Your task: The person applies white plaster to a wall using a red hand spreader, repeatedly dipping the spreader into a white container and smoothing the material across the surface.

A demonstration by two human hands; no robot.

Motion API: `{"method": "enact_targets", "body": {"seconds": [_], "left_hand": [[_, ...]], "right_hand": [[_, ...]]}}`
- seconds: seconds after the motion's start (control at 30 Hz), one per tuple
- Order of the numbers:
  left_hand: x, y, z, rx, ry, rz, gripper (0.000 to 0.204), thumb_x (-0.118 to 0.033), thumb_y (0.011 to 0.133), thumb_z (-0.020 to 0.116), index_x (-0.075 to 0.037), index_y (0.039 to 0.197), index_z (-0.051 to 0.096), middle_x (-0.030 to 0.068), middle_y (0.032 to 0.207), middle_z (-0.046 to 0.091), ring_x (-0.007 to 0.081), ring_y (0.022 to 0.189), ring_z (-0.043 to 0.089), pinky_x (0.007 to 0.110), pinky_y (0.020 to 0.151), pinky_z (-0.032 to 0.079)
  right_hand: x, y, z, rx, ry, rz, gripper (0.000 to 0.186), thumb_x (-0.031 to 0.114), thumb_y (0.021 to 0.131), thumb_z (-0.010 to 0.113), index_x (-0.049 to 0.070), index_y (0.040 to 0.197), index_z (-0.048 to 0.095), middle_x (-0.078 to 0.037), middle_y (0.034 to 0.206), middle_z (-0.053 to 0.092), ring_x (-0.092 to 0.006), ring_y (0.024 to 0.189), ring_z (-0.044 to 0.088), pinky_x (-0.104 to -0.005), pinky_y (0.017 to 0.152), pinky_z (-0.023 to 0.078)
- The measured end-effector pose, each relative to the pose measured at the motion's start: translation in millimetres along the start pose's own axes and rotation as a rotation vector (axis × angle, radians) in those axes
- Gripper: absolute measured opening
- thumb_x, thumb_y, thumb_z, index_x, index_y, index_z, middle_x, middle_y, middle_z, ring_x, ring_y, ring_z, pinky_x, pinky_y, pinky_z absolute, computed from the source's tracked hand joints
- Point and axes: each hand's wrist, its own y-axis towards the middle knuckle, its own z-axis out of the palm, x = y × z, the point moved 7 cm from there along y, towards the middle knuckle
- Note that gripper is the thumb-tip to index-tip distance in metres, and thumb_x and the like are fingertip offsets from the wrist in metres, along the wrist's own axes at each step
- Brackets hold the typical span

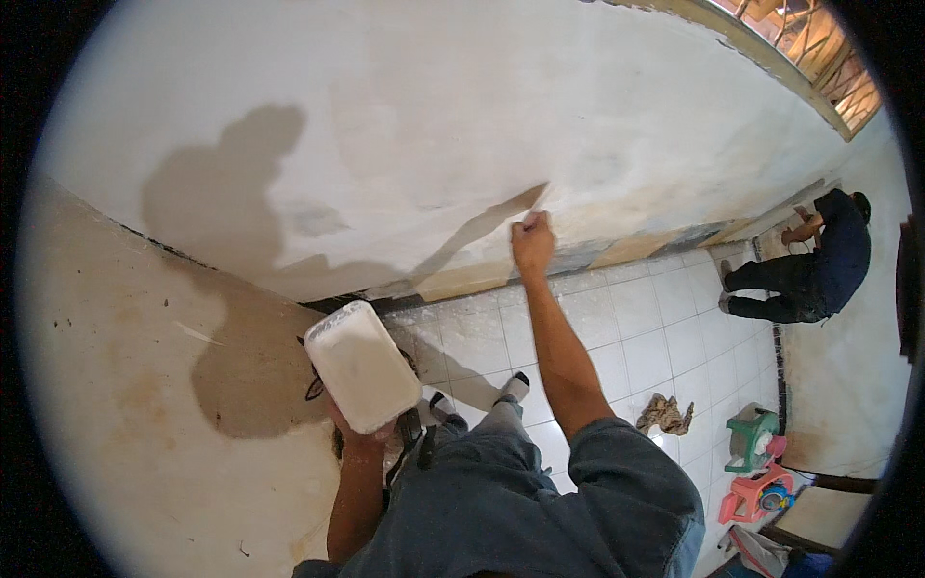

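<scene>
My left hand (358,435) grips a white rectangular tub (361,366) from underneath and holds it up near the corner of the room. My right hand (532,241) is stretched out with its fingers closed around something small and pale, pressed against the white plastered wall (462,125) low down. What that small thing is I cannot make out. Below the hand the wall ends in a bare yellowish strip (617,252) above the floor.
White floor tiles (636,328) run along the wall. A crumpled rag (665,414) lies on them. Green and red plastic stools (756,462) stand at the lower right. Another person (809,265) crouches by the far wall. A side wall (145,385) stands at my left.
</scene>
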Motion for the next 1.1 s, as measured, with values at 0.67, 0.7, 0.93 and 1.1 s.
{"method": "enact_targets", "body": {"seconds": [0.67,0.7,0.93,1.1], "left_hand": [[1.6,22.5,42.8,-0.232,0.241,0.164,0.085,-0.058,0.087,0.062,-0.007,0.148,0.035,0.0216,0.135,0.047,0.0324,0.128,0.050,0.045,0.095,0.056],[1.5,24.6,44.1,-0.211,0.223,0.143,0.085,-0.058,0.087,0.063,-0.007,0.149,0.034,0.0215,0.135,0.046,0.0323,0.128,0.049,0.045,0.095,0.056],[2.7,31.0,37.1,-0.132,0.191,0.109,0.091,-0.061,0.084,0.065,-0.007,0.149,0.033,0.0223,0.134,0.046,0.0340,0.123,0.051,0.046,0.092,0.058],[0.7,18.9,19.6,-0.220,0.401,0.105,0.091,-0.063,0.084,0.064,-0.007,0.149,0.033,0.0243,0.132,0.046,0.0341,0.120,0.053,0.048,0.089,0.058]], "right_hand": [[-109.6,-20.7,24.9,0.102,1.143,0.503,0.018,0.008,0.089,0.066,0.008,0.106,0.061,-0.003,0.090,0.068,-0.0175,0.076,0.066,-0.0335,0.070,0.054],[-121.1,-6.0,19.8,0.025,1.174,0.630,0.019,0.008,0.089,0.065,0.010,0.108,0.060,-0.003,0.093,0.068,-0.0179,0.077,0.065,-0.0343,0.069,0.054],[-53.1,51.7,5.6,0.020,0.998,0.450,0.025,0.006,0.086,0.063,0.007,0.109,0.053,-0.008,0.094,0.063,-0.0207,0.082,0.065,-0.0380,0.071,0.056],[51.6,-15.2,13.6,-0.083,0.501,-0.051,0.022,0.006,0.087,0.060,0.000,0.107,0.052,-0.018,0.089,0.065,-0.0348,0.083,0.066,-0.0443,0.076,0.052]]}}
